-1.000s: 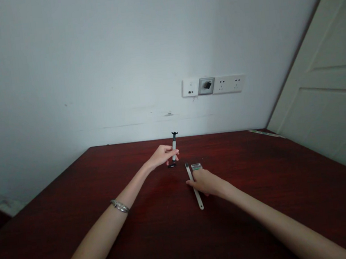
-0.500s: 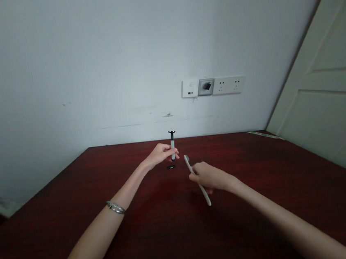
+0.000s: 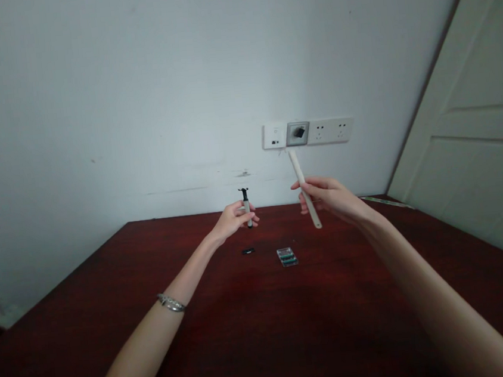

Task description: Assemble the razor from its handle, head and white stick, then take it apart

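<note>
My left hand [image 3: 237, 220] is closed around a short, upright handle [image 3: 247, 207], pale grey with a black, forked top. The fingers grip its grey lower part, and the forked end stands free above them. To the right, my right hand [image 3: 326, 195] grips a long, narrow, pale stick [image 3: 304, 184] between thumb and fingers. The stick is raised and tilted, its upper end against the wall in view and a small hole near its lower end. On the table below lie a small black piece [image 3: 248, 251] and a clear flat pack [image 3: 287, 257] with green strips.
The dark red wooden table [image 3: 232, 346] meets a white wall behind. Sockets and a switch plate [image 3: 308, 132] are fixed low on that wall. A pale panelled door [image 3: 478, 170] stands at the right, and a thin patterned strip [image 3: 385, 201] lies along the far right edge.
My right hand has risen away from the table with the pale stick, uncovering the clear pack. My left hand has moved slightly, still holding the grey-and-black handle.
</note>
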Demonstrator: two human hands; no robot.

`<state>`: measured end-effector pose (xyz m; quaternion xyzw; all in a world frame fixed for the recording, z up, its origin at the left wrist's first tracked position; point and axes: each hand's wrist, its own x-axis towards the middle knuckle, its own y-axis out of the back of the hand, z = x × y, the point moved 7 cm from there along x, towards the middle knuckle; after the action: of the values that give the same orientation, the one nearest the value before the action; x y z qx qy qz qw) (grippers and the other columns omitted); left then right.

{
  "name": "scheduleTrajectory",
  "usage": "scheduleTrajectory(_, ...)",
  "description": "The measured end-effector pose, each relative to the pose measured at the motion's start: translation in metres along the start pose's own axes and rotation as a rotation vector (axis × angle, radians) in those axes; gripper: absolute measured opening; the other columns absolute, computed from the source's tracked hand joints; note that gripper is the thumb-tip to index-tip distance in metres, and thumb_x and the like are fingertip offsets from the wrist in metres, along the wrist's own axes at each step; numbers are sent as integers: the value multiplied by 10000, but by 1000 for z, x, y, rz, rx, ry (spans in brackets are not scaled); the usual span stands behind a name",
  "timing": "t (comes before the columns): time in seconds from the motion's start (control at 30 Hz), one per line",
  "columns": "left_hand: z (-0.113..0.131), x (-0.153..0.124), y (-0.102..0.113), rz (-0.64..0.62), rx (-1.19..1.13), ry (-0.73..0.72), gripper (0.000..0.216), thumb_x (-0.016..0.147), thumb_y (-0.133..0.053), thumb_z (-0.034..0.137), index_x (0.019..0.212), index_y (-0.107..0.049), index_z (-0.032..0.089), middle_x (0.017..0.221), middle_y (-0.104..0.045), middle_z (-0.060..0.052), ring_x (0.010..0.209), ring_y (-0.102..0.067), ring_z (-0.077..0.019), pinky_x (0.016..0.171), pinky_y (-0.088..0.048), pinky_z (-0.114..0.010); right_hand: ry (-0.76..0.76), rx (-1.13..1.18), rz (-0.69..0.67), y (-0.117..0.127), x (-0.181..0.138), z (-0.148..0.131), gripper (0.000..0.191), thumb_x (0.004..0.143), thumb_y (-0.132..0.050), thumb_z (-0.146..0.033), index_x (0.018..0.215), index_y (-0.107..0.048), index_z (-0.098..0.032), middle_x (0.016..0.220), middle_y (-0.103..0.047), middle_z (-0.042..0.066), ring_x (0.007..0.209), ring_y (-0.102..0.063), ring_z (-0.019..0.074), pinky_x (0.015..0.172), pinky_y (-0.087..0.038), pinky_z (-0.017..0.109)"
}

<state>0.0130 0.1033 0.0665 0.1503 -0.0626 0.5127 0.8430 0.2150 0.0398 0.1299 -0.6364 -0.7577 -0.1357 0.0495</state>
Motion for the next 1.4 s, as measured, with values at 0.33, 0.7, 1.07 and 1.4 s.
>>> scheduleTrajectory(0.33, -10, -5, -16, -37, 189, -62, 105, 733, -605, 182, 769, -524, 124, 730, -639, -41, 685, -609, -132, 668, -465, -270, 99, -585, 37, 14, -5, -4, 577, 838, -362, -602, 515, -532, -155, 467, -356, -32, 454, -328, 85, 482, -258, 252)
scheduleTrajectory(0.7, 13, -25, -34, -74, 629, -287, 82, 803, -543, 200, 838, -594, 148, 743, -625, 4, 638, -543, -102, 649, -404, -216, 355, -943, 108, -17, -21, -29, 375, 832, -488, -507, 824, -711, -206, 676, -677, 37, 607, -573, 158, 590, -409, 275)
scheduleTrajectory(1.07, 19, -24, -32, -7, 745, -375, 126, 832, -517, 206, 888, -618, 155, 703, -614, 6, 581, -496, -96, 586, -361, -199, 550, -789, -114, -34, -24, -28, 263, 852, -531, -398, 993, -714, -273, 964, -721, 15, 818, -670, 187, 712, -499, 298)
scheduleTrajectory(1.4, 20, -26, -29, 6, 725, -370, 120, 833, -509, 212, 857, -614, 159, 714, -620, 2, 584, -501, -99, 584, -357, -202, 568, -766, -74, -36, -27, -34, 264, 842, -545, -409, 937, -733, -251, 884, -733, 33, 737, -653, 164, 654, -472, 272)
